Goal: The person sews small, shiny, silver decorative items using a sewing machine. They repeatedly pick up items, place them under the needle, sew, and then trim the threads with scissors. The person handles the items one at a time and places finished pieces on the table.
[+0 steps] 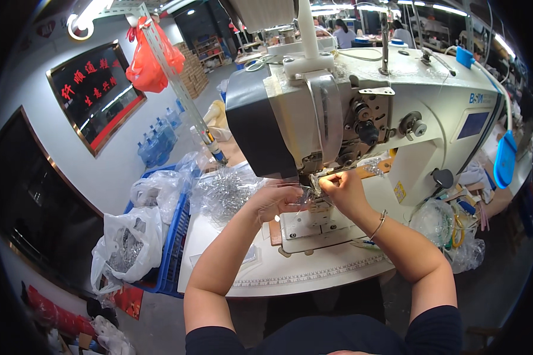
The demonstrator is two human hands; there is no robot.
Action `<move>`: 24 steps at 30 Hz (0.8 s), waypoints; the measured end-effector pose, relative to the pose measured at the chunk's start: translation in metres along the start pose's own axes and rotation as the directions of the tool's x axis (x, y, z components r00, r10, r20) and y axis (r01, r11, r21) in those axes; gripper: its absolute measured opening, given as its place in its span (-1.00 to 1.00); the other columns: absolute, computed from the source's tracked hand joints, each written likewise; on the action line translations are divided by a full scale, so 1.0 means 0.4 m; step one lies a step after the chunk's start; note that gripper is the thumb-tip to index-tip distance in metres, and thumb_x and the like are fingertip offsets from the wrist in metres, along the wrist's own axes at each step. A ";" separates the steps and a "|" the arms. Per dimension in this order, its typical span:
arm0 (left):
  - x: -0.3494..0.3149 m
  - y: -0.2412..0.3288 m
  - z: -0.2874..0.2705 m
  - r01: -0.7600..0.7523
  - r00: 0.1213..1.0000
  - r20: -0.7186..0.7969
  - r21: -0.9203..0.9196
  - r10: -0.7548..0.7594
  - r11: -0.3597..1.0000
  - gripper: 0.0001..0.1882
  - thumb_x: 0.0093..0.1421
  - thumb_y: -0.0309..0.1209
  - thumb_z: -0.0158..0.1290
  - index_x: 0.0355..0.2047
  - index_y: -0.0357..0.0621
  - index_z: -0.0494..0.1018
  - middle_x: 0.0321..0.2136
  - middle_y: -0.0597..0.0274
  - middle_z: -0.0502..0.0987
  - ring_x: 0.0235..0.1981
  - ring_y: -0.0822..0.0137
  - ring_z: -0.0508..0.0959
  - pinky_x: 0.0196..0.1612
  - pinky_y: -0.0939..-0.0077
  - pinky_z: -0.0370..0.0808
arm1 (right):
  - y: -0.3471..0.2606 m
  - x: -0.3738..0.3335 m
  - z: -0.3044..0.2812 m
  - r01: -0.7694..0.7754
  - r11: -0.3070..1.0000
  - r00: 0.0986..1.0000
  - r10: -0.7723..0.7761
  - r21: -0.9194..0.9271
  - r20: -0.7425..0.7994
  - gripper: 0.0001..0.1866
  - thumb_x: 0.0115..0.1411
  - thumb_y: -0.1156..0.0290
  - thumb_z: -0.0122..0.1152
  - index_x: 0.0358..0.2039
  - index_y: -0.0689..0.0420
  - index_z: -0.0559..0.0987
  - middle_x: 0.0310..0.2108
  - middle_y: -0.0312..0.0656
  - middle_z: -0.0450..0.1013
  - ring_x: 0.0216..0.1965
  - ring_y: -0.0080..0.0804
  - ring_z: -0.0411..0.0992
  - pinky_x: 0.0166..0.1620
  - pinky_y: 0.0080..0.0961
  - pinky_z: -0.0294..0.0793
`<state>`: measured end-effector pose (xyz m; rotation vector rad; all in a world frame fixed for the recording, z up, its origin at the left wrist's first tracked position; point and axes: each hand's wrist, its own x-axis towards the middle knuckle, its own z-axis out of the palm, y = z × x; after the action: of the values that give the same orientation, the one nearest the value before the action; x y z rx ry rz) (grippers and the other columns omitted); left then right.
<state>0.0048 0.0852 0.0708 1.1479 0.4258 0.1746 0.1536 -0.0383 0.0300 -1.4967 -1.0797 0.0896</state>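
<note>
Both hands work close together under the head of a large white sewing machine [414, 89], right at its needle area. My left hand [275, 201] comes in from the left with fingers closed on a small shiny see-through piece [304, 197], whose kind I cannot make out. On the other side, my right hand [344, 188] has thumb and forefinger pinched beside the presser foot. Whatever lies between those fingertips is too small to tell. A bangle [380, 225] circles my right wrist. Beneath my hands is the machine's metal bed [314, 234].
Left of the machine, a heap of glittery silver pieces [226, 192] lies on the white table [266, 283]. A blue crate [180, 236] with plastic bags [130, 242] stands beside it. Yellow-handled scissors [458, 231] hang at the right. A blue tag-shaped thing [504, 160] dangles from a cable.
</note>
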 end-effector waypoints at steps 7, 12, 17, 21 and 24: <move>-0.007 -0.010 -0.006 0.020 1.000 0.020 0.158 -0.024 0.987 -0.65 0.03 -0.63 0.09 -0.14 -0.28 0.33 -0.28 0.17 0.47 -0.26 0.29 0.56 -0.13 0.20 0.59 | -0.026 -0.014 -0.021 0.024 1.000 0.997 -0.023 -0.006 0.071 -0.74 -0.05 0.49 0.08 -0.78 0.30 0.31 -0.84 -0.30 0.12 -0.74 -0.67 0.09 -0.63 -0.56 0.09; 0.004 -0.031 -0.021 -0.011 1.000 0.015 0.126 0.009 0.992 -0.59 0.06 -0.57 0.09 -0.06 -0.43 0.33 -0.22 0.12 0.48 -0.26 0.30 0.55 -0.14 0.37 0.57 | -0.022 -0.019 -0.021 0.036 0.999 0.999 -0.037 0.039 0.036 -0.80 -0.06 0.53 0.10 -0.75 0.32 0.43 -0.85 -0.24 0.23 -0.77 -0.58 0.16 -0.64 -0.56 0.14; 0.000 -0.024 -0.017 -0.020 1.000 -0.014 0.099 0.021 0.995 -0.68 0.03 -0.60 0.11 -0.19 -0.28 0.33 -0.28 0.16 0.47 -0.27 0.28 0.56 -0.13 0.22 0.58 | -0.032 -0.017 -0.024 0.012 1.000 0.999 -0.011 -0.003 0.043 -0.78 -0.05 0.51 0.10 -0.76 0.32 0.42 -0.86 -0.25 0.21 -0.77 -0.60 0.15 -0.64 -0.56 0.14; 0.004 -0.020 -0.009 -0.011 0.999 -0.042 0.116 0.015 0.993 -0.70 0.04 -0.60 0.12 -0.20 -0.28 0.34 -0.29 0.15 0.48 -0.28 0.27 0.57 -0.12 0.22 0.58 | -0.022 -0.009 -0.032 -0.042 0.999 0.996 0.043 -0.021 0.084 -0.75 -0.04 0.49 0.10 -0.78 0.30 0.40 -0.86 -0.28 0.19 -0.76 -0.62 0.13 -0.65 -0.56 0.11; 0.001 -0.015 0.003 -0.028 0.998 -0.056 0.115 0.035 0.993 -0.70 0.03 -0.60 0.12 -0.20 -0.28 0.34 -0.30 0.14 0.49 -0.29 0.25 0.57 -0.12 0.22 0.57 | -0.027 -0.014 -0.020 -0.015 1.000 1.000 0.015 -0.008 -0.024 -0.72 -0.05 0.48 0.08 -0.81 0.29 0.32 -0.88 -0.30 0.14 -0.77 -0.63 0.08 -0.66 -0.55 0.06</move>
<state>0.0049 0.0820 0.0658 1.2644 0.4738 0.2135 0.1491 -0.0496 0.0380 -1.5097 -1.0510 0.0780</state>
